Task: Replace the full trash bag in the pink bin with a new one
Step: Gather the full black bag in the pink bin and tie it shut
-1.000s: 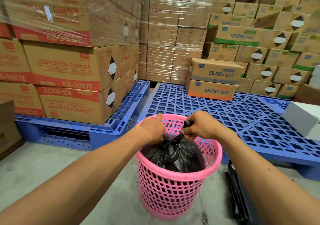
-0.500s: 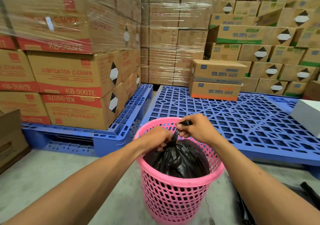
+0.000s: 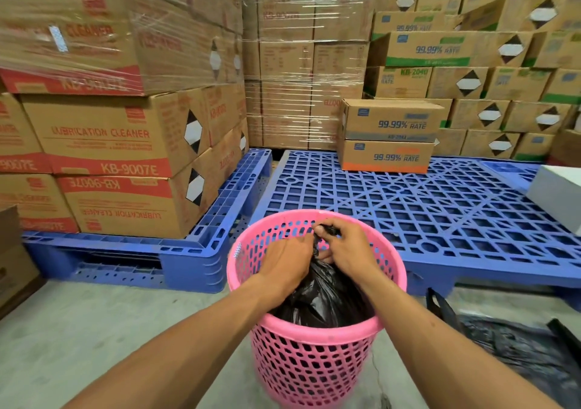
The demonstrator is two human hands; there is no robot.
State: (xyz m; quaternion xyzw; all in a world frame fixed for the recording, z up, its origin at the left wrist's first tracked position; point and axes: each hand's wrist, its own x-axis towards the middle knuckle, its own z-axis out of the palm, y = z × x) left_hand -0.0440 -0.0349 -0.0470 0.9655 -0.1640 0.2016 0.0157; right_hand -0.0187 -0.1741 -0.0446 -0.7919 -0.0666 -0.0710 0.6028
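A pink perforated bin stands on the concrete floor in front of me. Inside it sits a full black trash bag, its top gathered into a twisted neck. My left hand grips the neck from the left, fingers closed around the plastic. My right hand pinches the twisted end of the bag just above the bin's rim. Both hands touch each other over the bin's mouth. A flat black bag lies on the floor to the right of the bin.
Blue plastic pallets lie just behind the bin. Stacked cardboard boxes rise on the left, wrapped stacks at the back, and two boxes rest on the right pallet. A white box sits at the right edge.
My hands have come closer together over the bin, working the bag's twisted neck. The view has shifted slightly, bringing the flat black bag on the floor into sight.
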